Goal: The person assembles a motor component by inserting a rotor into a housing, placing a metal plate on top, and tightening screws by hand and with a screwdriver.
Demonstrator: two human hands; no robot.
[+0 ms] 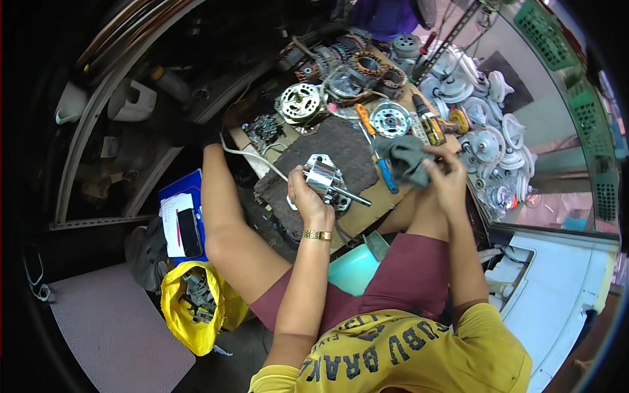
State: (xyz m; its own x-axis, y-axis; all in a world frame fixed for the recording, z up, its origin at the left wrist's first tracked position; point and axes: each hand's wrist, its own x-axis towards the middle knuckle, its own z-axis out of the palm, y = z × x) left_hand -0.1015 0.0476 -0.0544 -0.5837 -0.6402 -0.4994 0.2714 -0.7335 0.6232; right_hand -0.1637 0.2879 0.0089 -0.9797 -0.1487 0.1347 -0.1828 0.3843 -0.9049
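Left hand point(308, 196) is clamped around a shiny silver metal motor rotor with a steel shaft point(325, 179), fingers wrapped over the drum end, shaft sticking out to the right and slightly down. Rotor is held just above the dark brown textured mat point(347, 147) on the low wooden bench point(367, 213); can't tell if it touches the mat.

Right hand point(445, 177) is closed on a crumpled grey-green cloth rag point(405, 159), thumb on top, rag bunched at the fingertips. Rag sits just right of the rotor, apart from it, at the mat's right edge.

Around them:
- blue-handled screwdriver point(386, 177) lying on the bench between rotor and rag, tip pointing up-left
- orange-handled screwdriver point(364, 118) just above it
- black-and-yellow tool handle point(429, 124) above the right hand
- round silver motor end cap with spokes point(390, 120) beyond the mat
- cream-coloured motor end housing with cut-outs point(300, 103) at the mat's top left
- copper-wound stator rings point(370, 65) at the far end of the bench
- stack of white plastic round fan-like parts point(485, 111) to the right
- yellow plastic bag with metal scrap point(193, 301) on the floor by the left knee
- black phone on white paper point(189, 232) atop a blue board, left of the knee
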